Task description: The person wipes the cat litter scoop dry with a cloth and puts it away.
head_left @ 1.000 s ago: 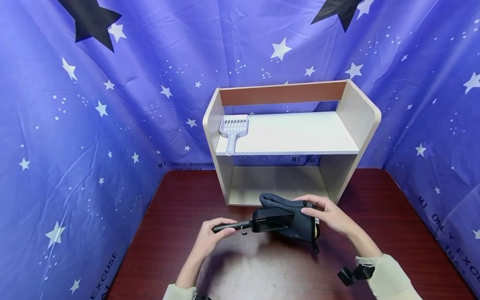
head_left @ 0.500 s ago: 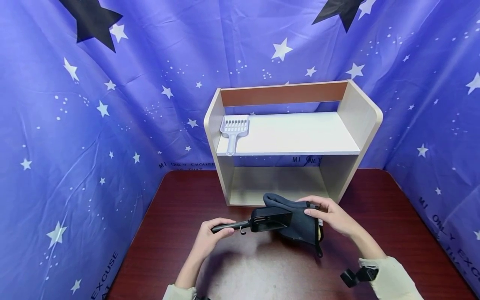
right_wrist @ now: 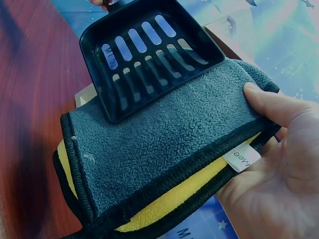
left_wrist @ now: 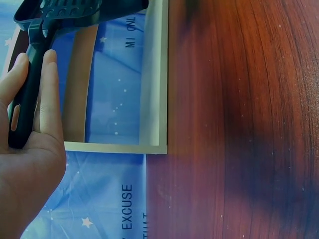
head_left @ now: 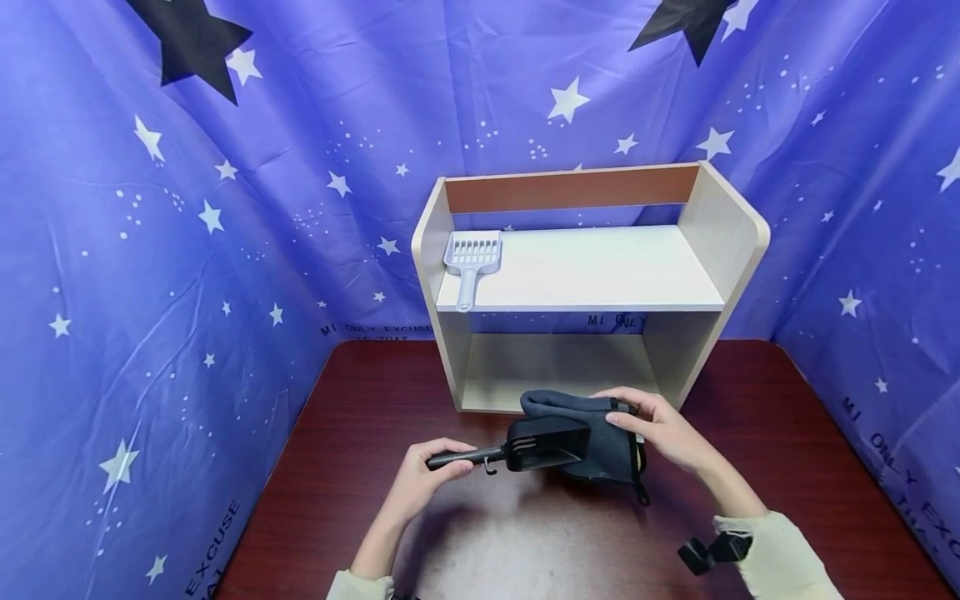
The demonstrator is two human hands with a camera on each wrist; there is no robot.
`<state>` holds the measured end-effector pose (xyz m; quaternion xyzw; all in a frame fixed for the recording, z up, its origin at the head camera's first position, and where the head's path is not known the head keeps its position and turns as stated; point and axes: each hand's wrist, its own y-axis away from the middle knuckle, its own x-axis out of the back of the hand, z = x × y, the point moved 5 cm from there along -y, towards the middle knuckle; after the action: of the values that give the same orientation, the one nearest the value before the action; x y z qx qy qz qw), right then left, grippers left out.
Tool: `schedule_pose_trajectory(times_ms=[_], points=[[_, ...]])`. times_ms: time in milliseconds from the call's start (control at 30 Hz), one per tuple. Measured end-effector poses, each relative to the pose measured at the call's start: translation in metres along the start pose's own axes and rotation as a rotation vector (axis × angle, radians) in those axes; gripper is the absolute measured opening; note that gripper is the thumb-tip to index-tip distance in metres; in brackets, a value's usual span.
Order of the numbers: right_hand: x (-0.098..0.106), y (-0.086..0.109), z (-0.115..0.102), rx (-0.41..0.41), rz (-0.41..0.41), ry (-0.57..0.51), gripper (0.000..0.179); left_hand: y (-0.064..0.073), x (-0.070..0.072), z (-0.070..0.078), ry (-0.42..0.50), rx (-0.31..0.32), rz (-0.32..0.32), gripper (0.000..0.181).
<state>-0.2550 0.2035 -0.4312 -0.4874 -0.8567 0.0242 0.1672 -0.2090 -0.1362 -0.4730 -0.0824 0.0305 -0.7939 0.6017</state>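
I watched the left hand (head_left: 417, 482) pinch the black scoop (head_left: 523, 443) — crosswise, pan (head_left: 551, 433) toward the right hand (head_left: 663, 431) gripping cloth (head_left: 611, 450); a shelf (head_left: 600, 262) beyond both held a pale scoop (head_left: 470, 267).

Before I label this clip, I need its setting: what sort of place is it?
Probably a staged booth: starry curtain hangs on three sides of a table bearing a shelf.

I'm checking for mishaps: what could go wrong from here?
The black slotted scoop might twist, since the left hand holds it only by its slim black handle. The folded grey-and-yellow cloth could slip or unfold, as the right hand grips it at one end. Its plush surface might snag on the scoop, which overlaps it in view.
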Motion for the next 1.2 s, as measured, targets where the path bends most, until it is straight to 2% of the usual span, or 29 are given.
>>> schedule_pose_trajectory(times_ms=[367,567,700,933,1200], points=[[-0.013,-0.012,-0.007,0.029,-0.036,-0.006,0.032,-0.002,-0.01,0.0,-0.054,-0.016,-0.018,0.023],[-0.021,-0.019,-0.01,0.058,-0.086,-0.048,0.032,-0.003,-0.018,0.001,-0.067,-0.043,-0.047,0.022],[-0.025,-0.02,-0.008,0.052,-0.119,-0.073,0.031,-0.003,-0.02,0.0,-0.071,-0.03,-0.037,0.022],[-0.023,-0.017,-0.007,0.04,-0.086,-0.05,0.03,-0.002,-0.014,-0.003,-0.022,0.005,-0.009,0.025],[-0.015,-0.011,-0.004,0.039,-0.039,0.007,0.031,-0.001,-0.006,-0.004,-0.002,-0.006,0.01,0.026]])
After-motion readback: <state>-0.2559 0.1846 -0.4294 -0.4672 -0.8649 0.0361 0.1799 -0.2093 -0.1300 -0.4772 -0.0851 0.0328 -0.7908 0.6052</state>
